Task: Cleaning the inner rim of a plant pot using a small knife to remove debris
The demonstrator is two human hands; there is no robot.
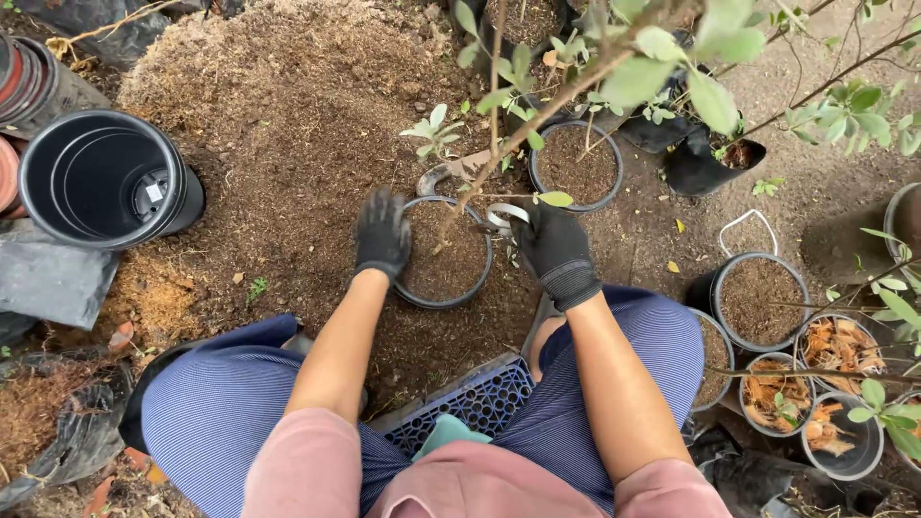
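Two gloved hands: my left hand (383,233) rests flat on the pot (444,251) rim w/ nothing held, right hand (554,247) grips pruning shears (502,220) just right of the leaning stem (467,197).

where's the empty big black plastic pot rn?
Head view, far left: the empty black plastic pot lies tipped toward the camera on the soil, left of the gloved left hand.

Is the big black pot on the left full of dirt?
No, the big black pot lies tipped and hollow, showing only its bare inside.
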